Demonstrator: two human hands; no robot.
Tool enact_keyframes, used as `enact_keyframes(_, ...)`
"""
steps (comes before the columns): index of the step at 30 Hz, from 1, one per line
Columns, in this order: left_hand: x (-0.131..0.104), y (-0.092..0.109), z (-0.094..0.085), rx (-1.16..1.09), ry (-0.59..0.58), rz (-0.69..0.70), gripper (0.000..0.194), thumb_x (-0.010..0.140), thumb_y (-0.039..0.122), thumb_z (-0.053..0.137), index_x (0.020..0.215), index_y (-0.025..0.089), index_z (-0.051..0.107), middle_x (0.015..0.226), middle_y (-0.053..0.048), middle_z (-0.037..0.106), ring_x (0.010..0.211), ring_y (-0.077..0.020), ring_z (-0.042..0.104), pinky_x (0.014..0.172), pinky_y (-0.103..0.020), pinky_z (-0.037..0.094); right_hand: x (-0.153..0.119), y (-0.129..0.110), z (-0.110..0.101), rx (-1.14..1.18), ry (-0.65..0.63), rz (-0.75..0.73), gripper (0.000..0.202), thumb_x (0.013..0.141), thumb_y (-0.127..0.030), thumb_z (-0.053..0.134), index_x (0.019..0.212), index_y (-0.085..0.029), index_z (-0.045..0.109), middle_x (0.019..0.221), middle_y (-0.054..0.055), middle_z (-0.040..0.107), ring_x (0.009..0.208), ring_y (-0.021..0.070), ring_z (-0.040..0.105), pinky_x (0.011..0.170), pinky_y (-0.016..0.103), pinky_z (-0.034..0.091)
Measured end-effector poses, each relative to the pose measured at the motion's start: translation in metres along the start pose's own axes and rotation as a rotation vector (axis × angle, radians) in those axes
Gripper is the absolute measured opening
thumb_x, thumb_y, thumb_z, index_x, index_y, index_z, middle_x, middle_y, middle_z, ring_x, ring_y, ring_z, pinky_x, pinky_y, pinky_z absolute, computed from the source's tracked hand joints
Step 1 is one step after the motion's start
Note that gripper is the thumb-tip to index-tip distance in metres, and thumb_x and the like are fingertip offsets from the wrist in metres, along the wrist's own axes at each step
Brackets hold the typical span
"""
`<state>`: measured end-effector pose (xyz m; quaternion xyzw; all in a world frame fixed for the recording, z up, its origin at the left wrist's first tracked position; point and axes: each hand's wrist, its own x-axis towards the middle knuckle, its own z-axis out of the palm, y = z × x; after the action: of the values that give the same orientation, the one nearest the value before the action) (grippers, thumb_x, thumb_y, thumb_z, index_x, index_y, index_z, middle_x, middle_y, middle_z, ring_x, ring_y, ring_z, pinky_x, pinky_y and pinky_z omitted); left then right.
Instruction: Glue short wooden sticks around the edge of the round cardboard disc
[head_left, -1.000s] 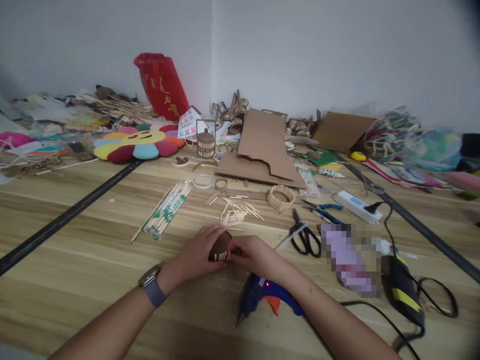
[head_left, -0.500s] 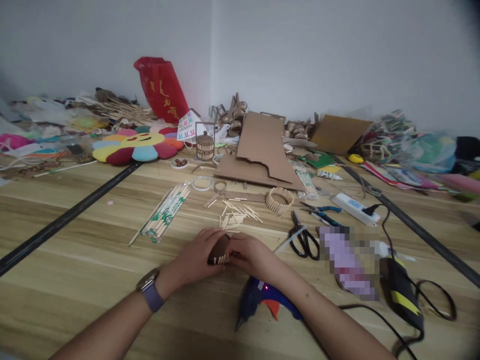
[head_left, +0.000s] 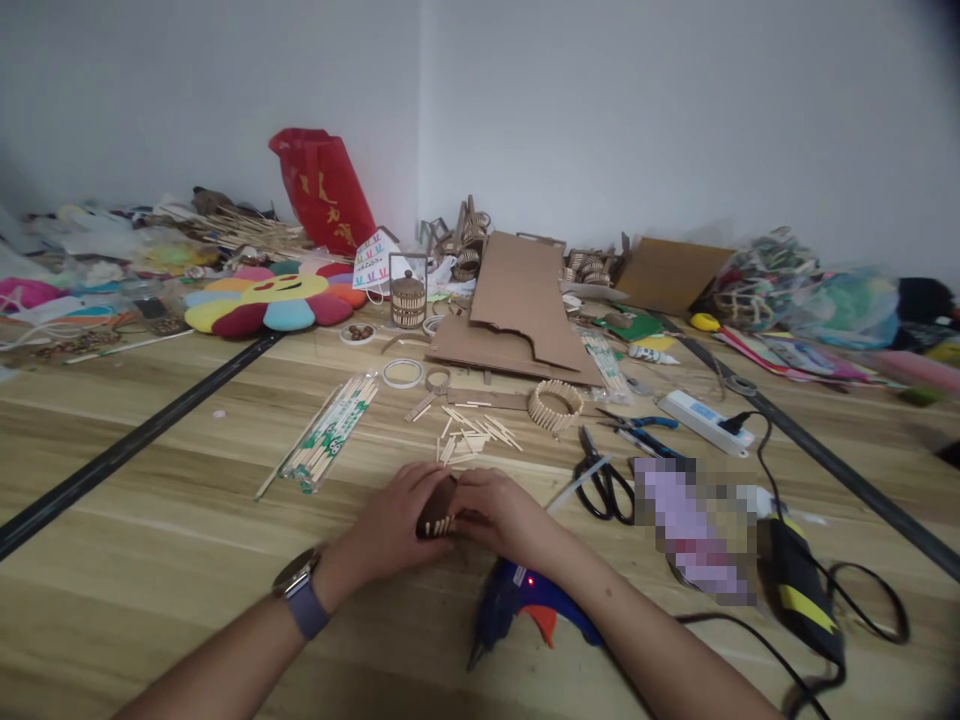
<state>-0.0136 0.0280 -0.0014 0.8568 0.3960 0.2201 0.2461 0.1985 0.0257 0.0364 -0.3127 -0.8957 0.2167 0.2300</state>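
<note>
A small dark brown ring (head_left: pixel 438 508) with short pale sticks along its lower edge is held between both hands. My left hand (head_left: pixel 390 520) wraps round its left side, and the fingers of my right hand (head_left: pixel 499 510) close on its right side. Just beyond the hands lies a loose pile of short sticks (head_left: pixel 476 435). A blue glue gun (head_left: pixel 517 600) with a red light and an orange trigger lies under my right forearm. To the right are black scissors (head_left: pixel 606 485).
Behind the sticks are a stick ring (head_left: pixel 556 406), cardboard sheets (head_left: pixel 517 290) and a small lidded basket (head_left: pixel 409 298). Bagged sticks (head_left: pixel 334 430) lie at left. Pliers (head_left: pixel 645 424), a power strip (head_left: pixel 705 420) and a black-yellow tool (head_left: pixel 802 590) with cables are at right.
The view has shifted slightly, so the background items sit a little lower. Both hands still hold the brown ring in nearly the same place.
</note>
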Motion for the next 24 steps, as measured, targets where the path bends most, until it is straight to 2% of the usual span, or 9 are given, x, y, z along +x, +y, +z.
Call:
enact_keyframes(6, 0.001, 0.003, 0.005, 0.017, 0.049, -0.009, 0.074, 0.072, 0.018, 0.074, 0.14, 0.02, 0.048, 0.143, -0.016, 0.057, 0.136, -0.0358, 0.05, 0.118, -0.055, 0.039, 0.0, -0.001, -0.002, -0.031, -0.003, 0.0, 0.012, 0.084, -0.009, 0.073, 0.081, -0.019, 0.069, 0.084, 0.002, 0.069, 0.08, 0.018, 0.062, 0.07, 0.026, 0.04)
enact_keyframes(11, 0.001, 0.004, 0.009, 0.01, 0.078, -0.001, 0.074, 0.07, 0.015, 0.069, 0.14, 0.02, 0.047, 0.144, -0.015, 0.056, 0.136, -0.0345, 0.05, 0.118, -0.056, 0.038, 0.0, -0.003, 0.0, -0.041, -0.049, 0.035, 0.013, 0.082, -0.007, 0.073, 0.082, -0.019, 0.069, 0.088, 0.003, 0.07, 0.085, 0.0188, 0.064, 0.074, 0.026, 0.043)
enact_keyframes(14, 0.0, 0.007, 0.009, -0.004, 0.084, -0.009, 0.072, 0.072, 0.017, 0.069, 0.14, 0.02, 0.048, 0.144, -0.015, 0.056, 0.135, -0.0341, 0.05, 0.117, -0.055, 0.039, 0.0, -0.012, -0.009, -0.063, -0.056, 0.12, 0.021, 0.081, -0.009, 0.076, 0.098, -0.019, 0.07, 0.101, 0.006, 0.07, 0.095, 0.022, 0.065, 0.081, 0.029, 0.046)
enact_keyframes(16, 0.0, 0.008, 0.009, -0.002, 0.079, -0.022, 0.071, 0.073, 0.019, 0.069, 0.141, 0.019, 0.048, 0.144, -0.015, 0.056, 0.136, -0.0341, 0.05, 0.118, -0.055, 0.039, -0.003, -0.023, -0.022, -0.097, -0.027, 0.211, 0.035, 0.08, -0.013, 0.078, 0.112, -0.019, 0.066, 0.108, 0.008, 0.069, 0.1, 0.0243, 0.064, 0.084, 0.031, 0.047)
enact_keyframes(17, -0.001, 0.008, 0.008, 0.002, 0.075, -0.032, 0.071, 0.074, 0.019, 0.069, 0.141, 0.019, 0.048, 0.145, -0.015, 0.056, 0.137, -0.0341, 0.049, 0.118, -0.055, 0.039, -0.006, -0.03, -0.031, -0.112, -0.006, 0.261, 0.034, 0.082, -0.013, 0.077, 0.113, -0.019, 0.066, 0.109, 0.008, 0.069, 0.1, 0.0241, 0.064, 0.084, 0.031, 0.047)
enact_keyframes(19, -0.001, 0.009, 0.008, 0.014, 0.069, -0.05, 0.073, 0.073, 0.019, 0.069, 0.143, 0.019, 0.047, 0.147, -0.015, 0.055, 0.138, -0.0341, 0.048, 0.119, -0.054, 0.038, -0.017, -0.044, -0.049, -0.168, -0.001, 0.339, 0.006, 0.088, -0.016, 0.07, 0.093, -0.018, 0.066, 0.096, 0.007, 0.068, 0.089, 0.022, 0.064, 0.076, 0.029, 0.046)
enact_keyframes(21, -0.002, 0.008, 0.008, 0.026, 0.066, -0.056, 0.074, 0.073, 0.019, 0.07, 0.144, 0.02, 0.046, 0.148, -0.015, 0.054, 0.14, -0.0338, 0.047, 0.12, -0.055, 0.037, -0.034, -0.055, -0.062, -0.244, -0.091, 0.397, 0.015, 0.093, -0.023, 0.065, 0.079, -0.019, 0.064, 0.085, 0.005, 0.067, 0.082, 0.0218, 0.064, 0.072, 0.029, 0.044)
enact_keyframes(24, -0.002, 0.008, 0.008, 0.041, 0.06, -0.054, 0.075, 0.074, 0.018, 0.069, 0.145, 0.019, 0.044, 0.149, -0.015, 0.053, 0.14, -0.0329, 0.047, 0.12, -0.054, 0.038, -0.065, -0.059, -0.066, -0.298, -0.254, 0.534, 0.015, 0.092, -0.031, 0.066, 0.083, -0.02, 0.068, 0.085, 0.007, 0.07, 0.08, 0.0254, 0.066, 0.069, 0.031, 0.045)
